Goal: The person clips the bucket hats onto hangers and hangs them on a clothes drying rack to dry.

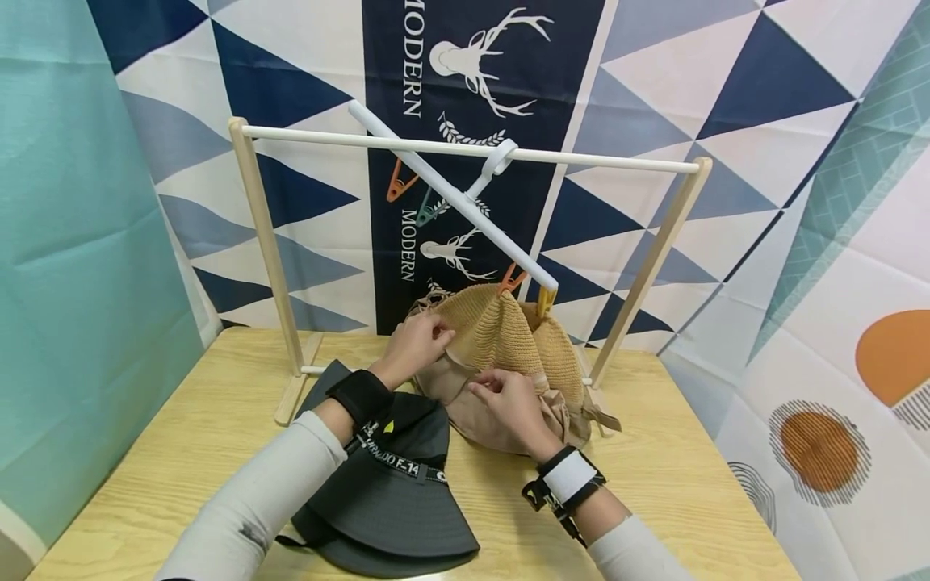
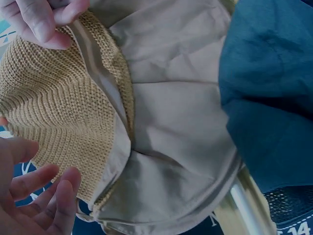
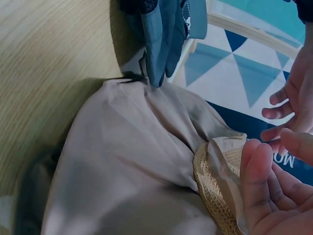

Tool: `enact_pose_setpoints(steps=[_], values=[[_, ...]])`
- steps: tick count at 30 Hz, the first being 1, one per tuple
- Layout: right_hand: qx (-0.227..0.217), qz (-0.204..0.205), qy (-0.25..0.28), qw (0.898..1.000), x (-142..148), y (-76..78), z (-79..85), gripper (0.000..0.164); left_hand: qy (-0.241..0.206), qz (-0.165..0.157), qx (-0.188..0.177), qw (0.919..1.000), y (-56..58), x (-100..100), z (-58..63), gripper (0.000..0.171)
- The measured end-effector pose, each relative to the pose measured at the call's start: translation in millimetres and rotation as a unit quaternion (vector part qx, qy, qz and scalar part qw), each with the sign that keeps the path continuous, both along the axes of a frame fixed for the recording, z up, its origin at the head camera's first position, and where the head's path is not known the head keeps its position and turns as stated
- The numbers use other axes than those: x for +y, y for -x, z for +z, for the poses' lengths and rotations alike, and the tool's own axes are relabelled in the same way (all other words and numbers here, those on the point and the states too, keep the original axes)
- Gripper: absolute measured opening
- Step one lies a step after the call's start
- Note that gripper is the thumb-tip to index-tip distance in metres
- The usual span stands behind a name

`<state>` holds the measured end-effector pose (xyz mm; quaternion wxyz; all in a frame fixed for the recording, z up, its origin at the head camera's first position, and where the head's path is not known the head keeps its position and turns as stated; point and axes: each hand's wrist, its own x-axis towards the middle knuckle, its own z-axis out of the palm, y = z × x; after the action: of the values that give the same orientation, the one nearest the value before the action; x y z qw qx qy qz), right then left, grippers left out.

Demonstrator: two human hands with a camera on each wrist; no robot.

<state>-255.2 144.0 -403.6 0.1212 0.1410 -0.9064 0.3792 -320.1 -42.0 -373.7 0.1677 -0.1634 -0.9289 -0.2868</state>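
A tan hat with a ribbed woven crown and a beige cloth brim hangs at the table's back, its open edge pinched by an orange clip and a yellow clip. My left hand is at the hat's left side, fingers loosely bent with nothing between them; the left wrist view shows these fingers in front of the weave. Before the crown's near edge is my right hand. In the right wrist view its fingertips overlap the inner band, holding nothing visible.
The clips belong to a pale hanger hooked on a rack's white rod; its other clips, orange and green, hang at the far end. A dark bucket hat lies on the wooden table, under my left forearm. Patterned cloth backs the table.
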Motion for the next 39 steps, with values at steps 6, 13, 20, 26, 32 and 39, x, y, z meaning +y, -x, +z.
enact_pose_setpoints(steps=[6,13,20,26,32,39], values=[[-0.023,0.005,-0.008,1.000,-3.8,-2.0,-8.7,0.016,-0.009,-0.008,-0.027,0.9996,-3.1,-4.2,-6.9,0.017],[-0.036,-0.007,-0.032,0.999,-5.9,-5.4,-19.9,0.015,-0.028,-0.016,-0.052,0.9981,-6.9,-11.4,-20.4,0.020],[-0.025,0.015,-0.014,0.999,-12.0,-5.0,-29.2,0.014,-0.029,-0.016,-0.055,0.9979,-8.8,-16.3,-25.9,0.018],[-0.035,0.022,-0.009,0.999,-14.7,-6.9,-40.0,0.015,-0.023,-0.017,-0.068,0.9973,-14.6,-23.5,-34.6,0.016],[-0.065,0.034,0.012,0.997,-16.6,-8.6,-48.7,0.019,-0.013,-0.005,-0.103,0.9946,-19.2,-31.9,-47.3,0.021],[-0.078,0.040,0.026,0.996,-20.2,-8.7,-50.3,0.018,-0.007,0.003,-0.101,0.9948,-16.6,-38.4,-55.0,0.021]])
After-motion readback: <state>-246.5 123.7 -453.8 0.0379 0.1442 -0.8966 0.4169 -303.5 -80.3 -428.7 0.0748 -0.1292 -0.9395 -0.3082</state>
